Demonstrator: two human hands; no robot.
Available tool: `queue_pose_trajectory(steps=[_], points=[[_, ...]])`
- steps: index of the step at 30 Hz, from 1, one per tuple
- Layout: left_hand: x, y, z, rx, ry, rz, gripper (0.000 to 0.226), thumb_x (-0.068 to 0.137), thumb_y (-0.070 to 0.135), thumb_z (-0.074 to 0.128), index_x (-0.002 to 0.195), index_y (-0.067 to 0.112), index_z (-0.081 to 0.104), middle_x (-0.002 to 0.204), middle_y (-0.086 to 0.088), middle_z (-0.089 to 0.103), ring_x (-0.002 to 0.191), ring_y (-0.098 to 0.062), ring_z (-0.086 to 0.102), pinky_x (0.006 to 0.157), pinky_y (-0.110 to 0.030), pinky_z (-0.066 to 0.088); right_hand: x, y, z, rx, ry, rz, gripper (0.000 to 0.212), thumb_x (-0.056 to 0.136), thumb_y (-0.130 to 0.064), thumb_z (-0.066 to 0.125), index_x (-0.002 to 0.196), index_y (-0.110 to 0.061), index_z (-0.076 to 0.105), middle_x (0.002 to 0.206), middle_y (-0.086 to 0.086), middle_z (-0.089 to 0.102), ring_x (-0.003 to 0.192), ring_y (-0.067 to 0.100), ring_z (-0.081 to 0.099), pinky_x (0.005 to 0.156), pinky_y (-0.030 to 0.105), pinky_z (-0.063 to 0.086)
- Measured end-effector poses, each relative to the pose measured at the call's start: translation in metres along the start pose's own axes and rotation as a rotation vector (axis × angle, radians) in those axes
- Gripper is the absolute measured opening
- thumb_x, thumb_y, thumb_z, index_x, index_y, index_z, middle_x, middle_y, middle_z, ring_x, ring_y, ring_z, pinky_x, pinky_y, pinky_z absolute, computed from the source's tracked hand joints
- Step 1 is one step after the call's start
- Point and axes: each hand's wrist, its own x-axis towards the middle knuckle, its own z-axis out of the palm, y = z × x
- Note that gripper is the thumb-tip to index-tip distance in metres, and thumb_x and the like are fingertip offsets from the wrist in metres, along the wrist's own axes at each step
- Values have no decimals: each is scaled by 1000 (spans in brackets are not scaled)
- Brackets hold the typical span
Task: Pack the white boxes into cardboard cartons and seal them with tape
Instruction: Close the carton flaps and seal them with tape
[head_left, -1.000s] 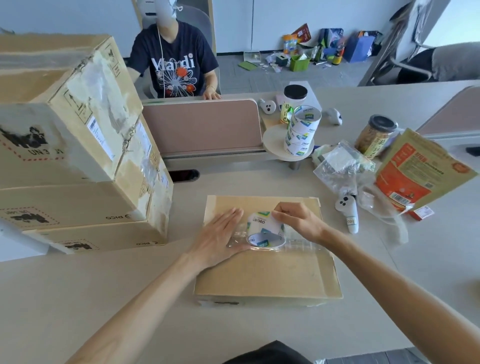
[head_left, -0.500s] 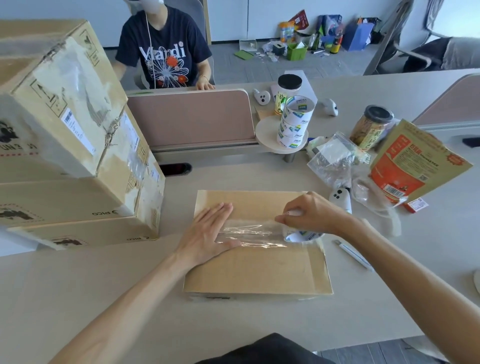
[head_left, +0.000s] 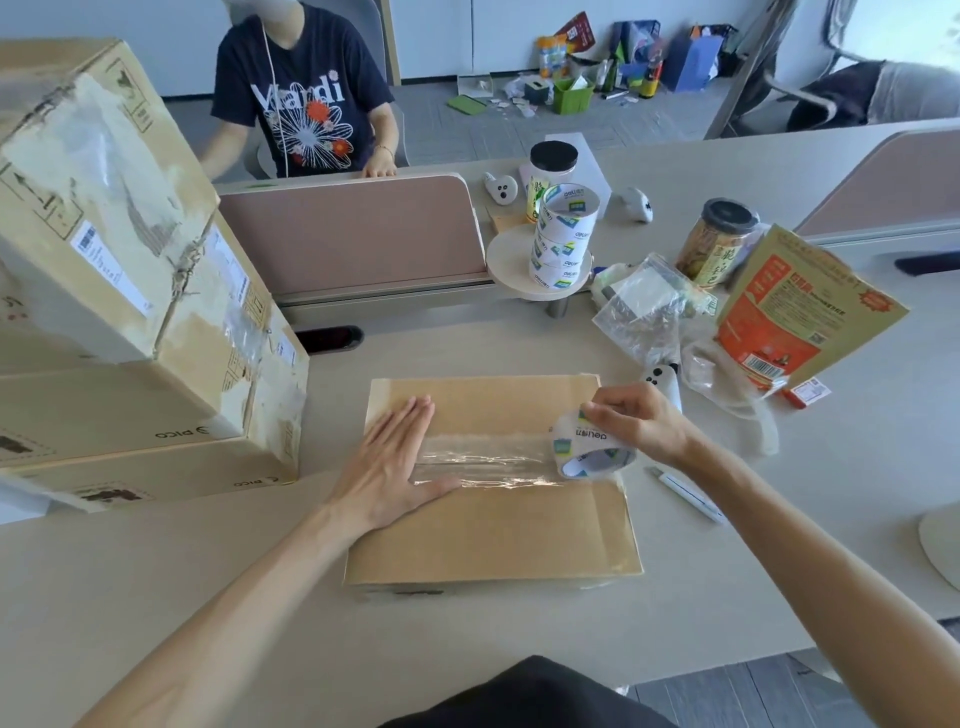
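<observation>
1. While the left hand (head_left: 389, 467) lies flat with its fingers straight on the closed cardboard carton (head_left: 493, 525), the right hand (head_left: 639, 421) has its fingers curled round a tape roll (head_left: 587, 447) at the carton's three o'clock edge.
2. A clear tape strip (head_left: 483, 462) runs across the lid along the seam from under the left palm to the roll, and looks wrinkled and shiny.
3. The carton sits in the middle of the table (head_left: 156, 571). Its flaps are down, so I cannot tell what is inside.
4. At ten o'clock from it stand large worn cartons (head_left: 104, 208), stacked and all closed, the top one tilted. Their contents are hidden too.
5. At one o'clock a stack of tape rolls (head_left: 563, 234) stands upright on a small round stand (head_left: 511, 265).
6. Just behind that, at twelve to one o'clock, is a black-lidded jar (head_left: 553, 166). I cannot make out what it holds.
7. At two o'clock a second jar (head_left: 719, 239) with a dark lid holds something yellow-brown.
8. Beside it lies a crumpled clear plastic bag (head_left: 639, 306) with something white showing through, and an orange packet (head_left: 800, 312) leans next to it.
9. A white pen (head_left: 685, 493) lies on the table at three o'clock, just past the right wrist.
10. Across a pink divider (head_left: 348, 234), at eleven o'clock, another person (head_left: 306, 104) sits in a dark printed shirt.
</observation>
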Motion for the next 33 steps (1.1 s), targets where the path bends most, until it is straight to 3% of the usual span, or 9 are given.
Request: queue_pose_trajectory(steps=[3, 5, 7, 9, 13, 16, 22, 28, 33], points=[[0, 0, 1, -8, 21, 2, 105, 82, 86, 25, 156, 12, 8, 162, 2, 2, 149, -8, -3, 122, -36, 6, 1, -6, -17, -142, -13, -75, 43, 89, -44, 65, 52, -23, 55, 51, -8, 37, 50, 7, 33, 50, 17, 27], [0, 1, 1, 11, 15, 9, 105, 82, 86, 23, 155, 12, 10, 162, 2, 3, 150, -9, -3, 122, -36, 7, 4, -4, -25, -325, -12, -80, 43, 91, -40, 67, 55, -18, 61, 48, -7, 37, 48, 10, 33, 48, 19, 29], [0, 1, 2, 29, 8, 10, 106, 82, 87, 21, 155, 12, 9, 162, 2, 2, 150, -9, -4, 122, -36, 5, 5, -1, -29, -589, -17, -76, 50, 87, -52, 61, 55, -13, 60, 45, -3, 36, 46, 13, 32, 47, 29, 37], [1, 1, 2, 37, -1, 9, 106, 82, 88, 18, 155, 12, 8, 163, 1, 2, 150, -9, -5, 122, -36, 4, 1, 6, -31, -692, -32, -48, 55, 85, -61, 56, 54, -15, 55, 45, -3, 37, 44, 13, 32, 48, 34, 39], [1, 2, 2, 65, -17, 13, 106, 82, 87, 15, 155, 12, 5, 163, 1, -3, 149, -8, -10, 122, -35, 0, -9, 20, -41, -503, 5, -21, 37, 89, -47, 65, 69, -16, 66, 60, 2, 59, 58, 13, 53, 59, 33, 46], [1, 2, 2, 75, -23, 14, 104, 83, 87, 14, 155, 12, 5, 163, 0, -3, 149, -9, -9, 122, -36, 1, -17, 32, -43, -418, 56, -71, 26, 89, -38, 70, 71, -20, 65, 58, -1, 57, 56, 14, 51, 56, 31, 46], [1, 5, 2, 106, -55, 3, 102, 83, 86, 8, 155, 13, -2, 162, 1, -10, 148, -10, -14, 122, -36, -2, -26, 57, -33, -571, 70, -45, 45, 75, -69, 51, 64, -26, 57, 50, 3, 50, 53, 25, 47, 51, 34, 47], [1, 6, 1, 131, -60, 12, 101, 84, 84, 6, 154, 12, -1, 163, -2, -9, 149, -12, -13, 122, -38, 0, -24, 62, -30, -591, 66, -1, 34, 81, -57, 63, 65, -28, 57, 50, 0, 49, 51, 20, 45, 53, 33, 46], [2, 6, 3, 115, -38, 10, 99, 86, 82, 11, 155, 12, 6, 163, -2, -2, 150, -13, -7, 121, -39, 2, -21, 61, -31, -594, 55, 49, 41, 79, -62, 59, 67, -22, 59, 48, -4, 46, 50, 13, 44, 54, 36, 49]])
